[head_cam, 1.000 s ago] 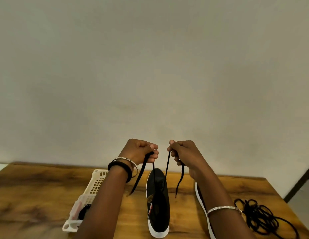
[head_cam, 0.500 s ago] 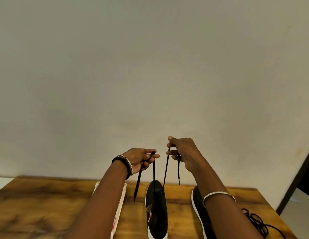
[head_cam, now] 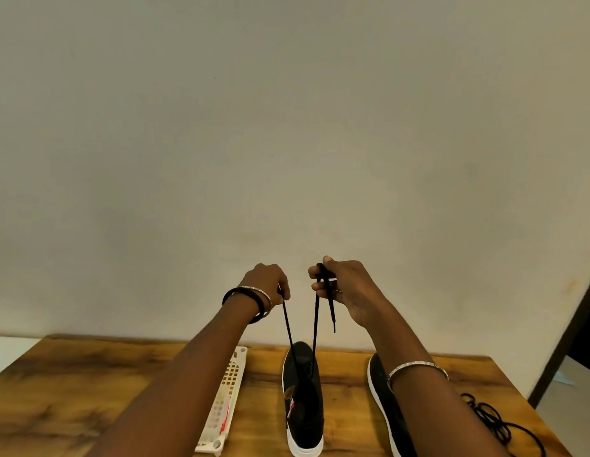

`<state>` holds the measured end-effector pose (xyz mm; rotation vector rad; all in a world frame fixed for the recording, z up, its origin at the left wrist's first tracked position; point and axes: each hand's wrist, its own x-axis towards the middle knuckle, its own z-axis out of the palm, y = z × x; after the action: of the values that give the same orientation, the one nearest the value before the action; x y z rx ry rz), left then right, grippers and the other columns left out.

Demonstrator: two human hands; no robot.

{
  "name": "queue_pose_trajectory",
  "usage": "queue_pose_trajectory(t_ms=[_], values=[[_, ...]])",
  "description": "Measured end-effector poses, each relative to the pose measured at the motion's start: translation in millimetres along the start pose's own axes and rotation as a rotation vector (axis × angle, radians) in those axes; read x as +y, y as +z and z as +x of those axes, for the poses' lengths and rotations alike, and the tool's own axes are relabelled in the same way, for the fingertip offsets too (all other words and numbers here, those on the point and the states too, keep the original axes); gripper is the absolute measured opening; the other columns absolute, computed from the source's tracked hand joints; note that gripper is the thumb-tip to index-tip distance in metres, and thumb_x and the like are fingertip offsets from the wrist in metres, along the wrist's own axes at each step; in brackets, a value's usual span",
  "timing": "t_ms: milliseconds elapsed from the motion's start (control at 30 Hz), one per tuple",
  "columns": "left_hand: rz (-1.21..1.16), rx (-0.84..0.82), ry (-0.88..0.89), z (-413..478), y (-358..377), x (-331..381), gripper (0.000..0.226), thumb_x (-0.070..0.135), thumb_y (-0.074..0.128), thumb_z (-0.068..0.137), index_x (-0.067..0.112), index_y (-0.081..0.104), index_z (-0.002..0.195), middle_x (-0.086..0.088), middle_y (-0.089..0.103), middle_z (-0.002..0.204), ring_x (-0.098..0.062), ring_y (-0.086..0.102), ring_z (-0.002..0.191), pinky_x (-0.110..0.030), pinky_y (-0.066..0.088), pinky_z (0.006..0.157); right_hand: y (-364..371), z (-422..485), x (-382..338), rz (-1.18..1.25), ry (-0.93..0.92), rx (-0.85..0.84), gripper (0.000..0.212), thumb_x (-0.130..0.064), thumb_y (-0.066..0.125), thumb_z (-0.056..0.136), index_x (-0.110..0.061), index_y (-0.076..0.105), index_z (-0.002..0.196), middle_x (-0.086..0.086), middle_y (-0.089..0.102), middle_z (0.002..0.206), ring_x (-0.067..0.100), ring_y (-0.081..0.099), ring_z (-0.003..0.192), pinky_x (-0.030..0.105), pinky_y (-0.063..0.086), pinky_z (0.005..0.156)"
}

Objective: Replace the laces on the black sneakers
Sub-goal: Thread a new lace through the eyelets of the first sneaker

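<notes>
Wood-grain table (head_cam: 89, 390) stretches under my forearms, set against a pale wall (head_cam: 287, 127). A white plastic basket (head_cam: 229, 387) lies on it to the left. One black sneaker (head_cam: 305, 413) stands in the middle, and the second sneaker (head_cam: 381, 397) sits to its right (half hidden by my arm). A tangle of loose black cord (head_cam: 494, 420) lies near the right edge. My left hand (head_cam: 267, 282) and right hand (head_cam: 346, 285) are raised above the middle sneaker. Each pinches one end of the black lace (head_cam: 314, 324), whose two strands run down to that shoe's upper.

Soft even light; slight wide-angle warp
</notes>
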<state>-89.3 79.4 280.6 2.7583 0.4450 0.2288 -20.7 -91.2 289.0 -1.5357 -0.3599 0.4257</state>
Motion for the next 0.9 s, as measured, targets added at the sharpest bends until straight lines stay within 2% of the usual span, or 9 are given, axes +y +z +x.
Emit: queue_pose_trajectory(t_ms=[67, 167, 267, 400, 533, 633, 700, 767, 900], values=[[0.100, 0.064, 0.053, 2.5, -2.5, 1.6, 0.030, -0.001, 0.060, 0.089, 0.024, 0.078, 0.088, -0.002, 0.072, 0.100, -0.020, 0.069, 0.087, -0.032, 0.057, 0.082, -0.2, 0.0, -0.4, 0.005, -0.010, -0.013, 0.034, -0.021, 0.046, 0.107, -0.001, 0.072, 0.105, 0.014, 0.075, 0.104, 0.023, 0.072, 0.079, 0.029, 0.060, 0.073], [0.129, 0.127, 0.079, 3.4, -7.6, 1.9, 0.042, -0.007, 0.051, 0.086, 0.025, 0.077, 0.085, -0.002, 0.070, 0.101, -0.022, 0.068, 0.086, -0.032, 0.056, 0.079, 0.6, -0.2, -1.0, 0.018, -0.015, -0.012, 0.032, -0.010, 0.043, 0.103, 0.000, 0.073, 0.102, 0.018, 0.074, 0.104, 0.026, 0.072, 0.079, 0.032, 0.061, 0.075], [0.137, 0.146, 0.128, 3.6, -12.7, 3.0, 0.039, -0.008, 0.052, 0.088, 0.022, 0.075, 0.097, 0.000, 0.071, 0.103, -0.020, 0.066, 0.097, -0.024, 0.049, 0.079, 1.8, -1.4, -1.8, -0.014, -0.021, 0.014, 0.032, -0.002, 0.043, 0.098, -0.003, 0.074, 0.100, 0.017, 0.074, 0.099, 0.030, 0.074, 0.079, 0.036, 0.062, 0.081], [0.164, 0.156, 0.192, 5.0, -21.4, 8.5, 0.031, -0.003, 0.056, 0.092, 0.018, 0.074, 0.106, 0.001, 0.073, 0.108, -0.017, 0.065, 0.104, -0.024, 0.050, 0.087, 1.6, -2.0, -1.6, -0.027, -0.103, -0.014, 0.037, 0.015, 0.042, 0.094, -0.001, 0.073, 0.105, 0.015, 0.072, 0.105, 0.026, 0.073, 0.076, 0.031, 0.061, 0.070], [0.149, -0.043, 0.197, 5.0, -40.1, 14.9, 0.020, 0.006, 0.071, 0.088, 0.018, 0.078, 0.103, -0.002, 0.074, 0.104, -0.017, 0.068, 0.098, -0.028, 0.053, 0.088, -3.2, -2.0, -3.5, 0.009, -0.169, -0.019, 0.021, 0.011, 0.063, 0.090, 0.000, 0.075, 0.104, 0.016, 0.075, 0.102, 0.029, 0.074, 0.081, 0.029, 0.061, 0.069], [0.134, -0.256, 0.217, 2.1, -56.9, 16.2, 0.018, 0.014, 0.074, 0.087, 0.019, 0.078, 0.104, 0.001, 0.076, 0.095, -0.009, 0.065, 0.082, -0.023, 0.051, 0.076, -6.3, -0.1, -7.8, -0.002, -0.219, -0.005, 0.016, 0.003, 0.070, 0.089, -0.001, 0.077, 0.102, 0.019, 0.076, 0.096, 0.026, 0.073, 0.078, 0.029, 0.061, 0.070], [0.040, -0.319, 0.205, -0.3, -66.5, 16.0, 0.015, 0.018, 0.071, 0.090, 0.019, 0.078, 0.103, 0.006, 0.077, 0.087, -0.004, 0.060, 0.068, -0.018, 0.048, 0.065, -7.6, 1.2, -10.8, -0.017, -0.251, 0.012, 0.013, -0.001, 0.072, 0.089, -0.002, 0.077, 0.101, 0.019, 0.076, 0.092, 0.024, 0.072, 0.075, 0.029, 0.060, 0.070], [-0.183, -0.292, 0.179, -0.9, -72.6, 13.7, 0.014, 0.015, 0.067, 0.093, 0.014, 0.078, 0.102, 0.002, 0.077, 0.085, -0.004, 0.062, 0.065, -0.018, 0.049, 0.060, -7.9, 0.5, -14.0, -0.030, -0.268, 0.015, 0.013, -0.005, 0.073, 0.089, -0.005, 0.078, 0.101, 0.016, 0.076, 0.091, 0.021, 0.071, 0.074, 0.026, 0.058, 0.067], [-0.630, -0.206, 0.124, -2.4, -77.0, 13.3, 0.016, 0.006, 0.065, 0.095, 0.000, 0.073, 0.106, -0.016, 0.076, 0.096, -0.016, 0.072, 0.077, -0.023, 0.058, 0.069, -6.5, -3.7, -17.2, -0.048, -0.291, 0.038, 0.012, -0.016, 0.076, 0.089, -0.015, 0.079, 0.100, 0.004, 0.078, 0.091, 0.015, 0.069, 0.080, 0.024, 0.051, 0.064]])
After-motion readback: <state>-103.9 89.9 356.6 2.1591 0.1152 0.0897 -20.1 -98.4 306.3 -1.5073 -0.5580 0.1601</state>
